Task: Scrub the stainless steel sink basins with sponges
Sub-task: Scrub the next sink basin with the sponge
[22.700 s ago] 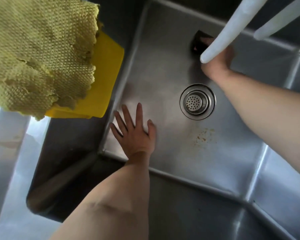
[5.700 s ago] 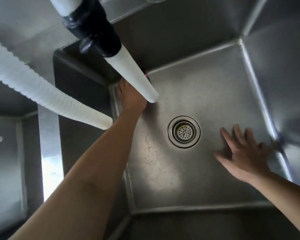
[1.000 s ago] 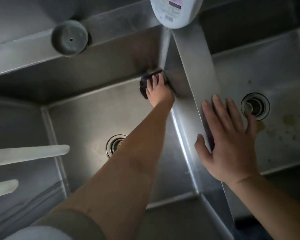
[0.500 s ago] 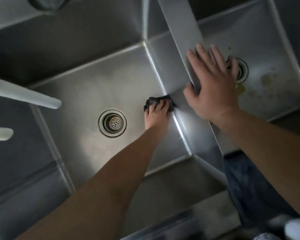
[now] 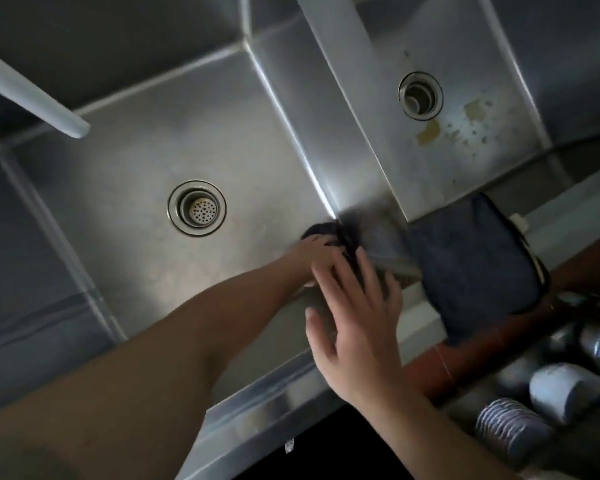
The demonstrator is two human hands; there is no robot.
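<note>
Left basin: stainless steel sink basin (image 5: 146, 157) with a round perforated drain strainer (image 5: 197, 208) near the middle of its floor.
Sponge: dark, rounded scrubbing sponge (image 5: 321, 230) on the basin floor at the front-right corner, against the divider wall.
Left hand: left hand (image 5: 312, 249) reaches down into that corner, fingers laid on top of the sponge; whether they curl round it, I cannot tell.
Right hand: right hand (image 5: 355, 317) held flat, fingers straight and spread, above the front rim (image 5: 257, 407), grasping nothing and partly covering the left hand.
Divider: steel divider strip (image 5: 347, 84) between the basins.
Right basin: second steel basin (image 5: 465, 161) with open drain hole (image 5: 420, 95) and yellowish stains (image 5: 465, 126) beside it.
Spout: white tube spout (image 5: 32, 95) over the left basin's rear-left corner.
</note>
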